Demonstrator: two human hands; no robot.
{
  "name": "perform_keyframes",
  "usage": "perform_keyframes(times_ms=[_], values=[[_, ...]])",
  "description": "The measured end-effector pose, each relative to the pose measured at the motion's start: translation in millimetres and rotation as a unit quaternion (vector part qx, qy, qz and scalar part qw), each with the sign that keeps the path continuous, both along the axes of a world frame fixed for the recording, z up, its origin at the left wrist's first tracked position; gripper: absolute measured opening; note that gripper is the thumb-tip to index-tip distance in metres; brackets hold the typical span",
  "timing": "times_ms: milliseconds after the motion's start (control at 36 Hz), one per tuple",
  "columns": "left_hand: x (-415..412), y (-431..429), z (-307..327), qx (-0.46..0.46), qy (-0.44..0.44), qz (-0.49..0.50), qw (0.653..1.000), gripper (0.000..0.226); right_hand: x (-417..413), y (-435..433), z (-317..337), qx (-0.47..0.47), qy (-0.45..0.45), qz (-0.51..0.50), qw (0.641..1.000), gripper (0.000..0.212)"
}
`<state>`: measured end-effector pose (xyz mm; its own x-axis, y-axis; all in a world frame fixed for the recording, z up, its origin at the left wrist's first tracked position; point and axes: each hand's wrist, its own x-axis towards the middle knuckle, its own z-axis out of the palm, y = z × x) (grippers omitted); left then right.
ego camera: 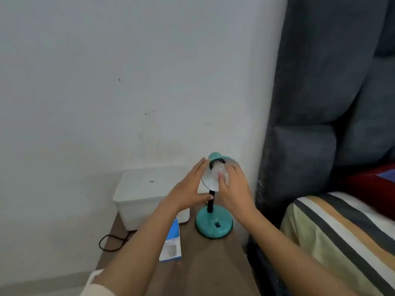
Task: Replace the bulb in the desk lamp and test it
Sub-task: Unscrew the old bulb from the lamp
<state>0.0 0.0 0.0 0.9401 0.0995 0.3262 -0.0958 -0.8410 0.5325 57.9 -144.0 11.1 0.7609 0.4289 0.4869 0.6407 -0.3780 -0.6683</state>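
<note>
Grip, right hand: my right hand (234,190) was wrapped around the frosted bulb (218,168), thumb laid across its front and fingers curled behind it.
Grip, left hand: my left hand (188,189) was flat and spread, fingers straight, palm against the left rim of the lampshade (208,180); it steadied the shade without closing on anything.
Bulb: it sat in the black socket inside the shade; how far it was screwed in, I could not tell.
Desk lamp: the teal desk lamp (214,225) stood upright on the wooden table (205,272), its round base below my right wrist, a black switch on the base facing me, and a black neck rising to the shade.
Shade: tilted so its open mouth faced toward me.
Bulb box: a blue and white bulb box (172,242) lay flat on the table, just left of the lamp base and partly under my left forearm.
White container: a lidded white plastic box (139,193) stood behind, against the wall.
Cord: a black cord (111,242) looped off the table's left edge.
Bed: a striped bedcover (342,236) lay to the right, under a grey padded headboard (320,103).
</note>
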Motion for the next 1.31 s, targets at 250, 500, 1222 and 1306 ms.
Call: perform_keyframes(times_ms=[250,500,1222,1306], values=[[37,13,-15,-0.035,-0.066,-0.069,0.995,0.113,37,20,6,0.126,0.430,0.015,0.894,0.059],[42,22,-15,-0.030,-0.092,-0.084,0.992,0.099,39,20,-3,-0.030,0.163,-0.031,0.986,0.062],[36,14,-12,-0.043,-0.084,-0.075,0.993,0.106,35,27,-4,0.013,0.157,-0.075,0.985,0.060],[34,13,-11,-0.046,-0.081,-0.073,0.993,0.107,32,18,-7,-0.044,0.059,-0.068,0.995,0.060]])
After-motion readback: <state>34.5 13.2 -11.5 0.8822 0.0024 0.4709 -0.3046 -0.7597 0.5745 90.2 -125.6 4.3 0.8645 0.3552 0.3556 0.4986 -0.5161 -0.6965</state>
